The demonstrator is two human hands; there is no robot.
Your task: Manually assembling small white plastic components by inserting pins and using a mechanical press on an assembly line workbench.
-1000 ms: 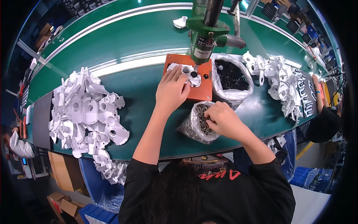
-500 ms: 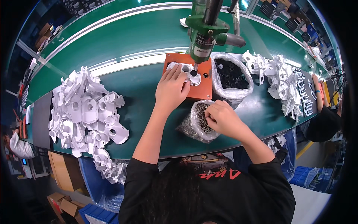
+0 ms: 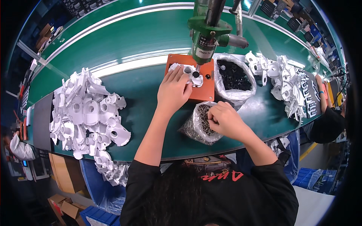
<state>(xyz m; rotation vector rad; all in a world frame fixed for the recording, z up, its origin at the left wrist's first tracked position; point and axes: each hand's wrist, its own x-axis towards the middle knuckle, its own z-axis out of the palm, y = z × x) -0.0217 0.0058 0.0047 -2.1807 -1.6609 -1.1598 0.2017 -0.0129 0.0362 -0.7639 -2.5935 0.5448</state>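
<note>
My left hand (image 3: 174, 90) rests on a white plastic part (image 3: 197, 80), fingers laid over its left side and thumb along its near edge, holding it on an orange fixture block (image 3: 205, 92). The part has a round collar, and a small black piece (image 3: 196, 74) sits in it. Directly above stands the tip of a green press (image 3: 204, 45). My right hand (image 3: 227, 119) is over the mouth of a clear plastic bag (image 3: 198, 130) of small metal pins or screws (image 3: 204, 116). Its fingers are curled together in a pinch; whatever is between them is hidden.
Heaps of white plastic parts lie at left (image 3: 90, 113) and right (image 3: 288, 84). Behind the pin bag stands a larger clear bag (image 3: 247, 94) of black pieces (image 3: 233, 77). Blue bins (image 3: 94, 177) hang below the green bench's (image 3: 145, 113) front edge. Another person's arm (image 3: 322, 94) shows at far right.
My right hand has shifted very slightly at the bag of metal pieces, fingers still curled. The left hand, the white part and the press stay in place.
</note>
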